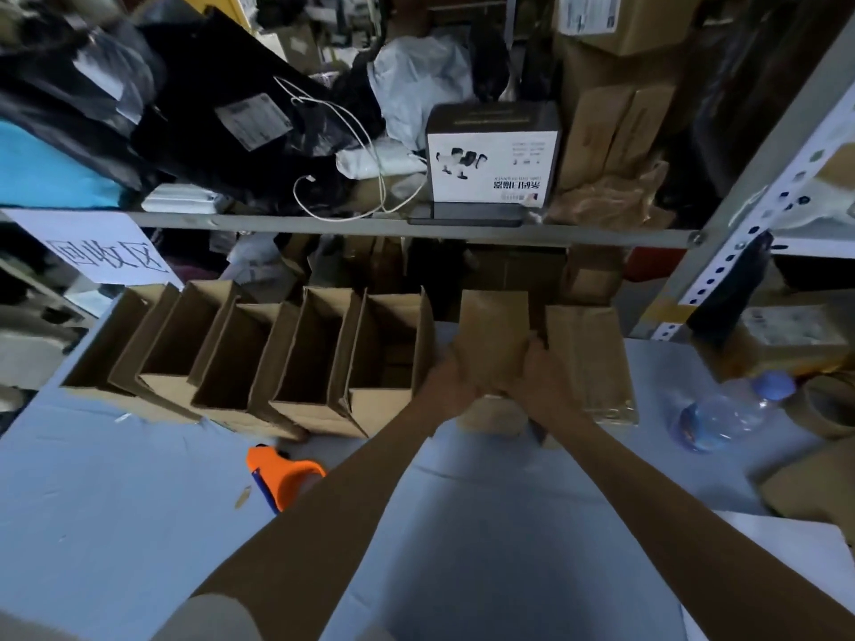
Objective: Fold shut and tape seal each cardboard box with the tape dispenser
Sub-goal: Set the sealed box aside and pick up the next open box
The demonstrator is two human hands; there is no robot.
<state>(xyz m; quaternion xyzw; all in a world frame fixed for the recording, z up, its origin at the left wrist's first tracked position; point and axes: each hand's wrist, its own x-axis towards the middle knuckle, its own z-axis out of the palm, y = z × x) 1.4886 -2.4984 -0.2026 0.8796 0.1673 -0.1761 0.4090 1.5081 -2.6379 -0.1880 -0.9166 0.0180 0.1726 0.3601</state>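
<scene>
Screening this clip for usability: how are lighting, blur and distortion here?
Head view: dim, bluish light; shelf clutter sinks into shadow; the wide-angle lens makes the shelf post lean; left hand, right hand and the cardboard box they grip look soft; the orange tape dispenser reads clearly.

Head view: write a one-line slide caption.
Beside a row of open boxes, the left hand and right hand grip a cardboard box; the orange tape dispenser lies untouched.

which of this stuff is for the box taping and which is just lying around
For the job: held box, gripped by left hand and right hand; row of open boxes; tape dispenser.
Just lying about: water bottle; white product box; paper sign.
</scene>
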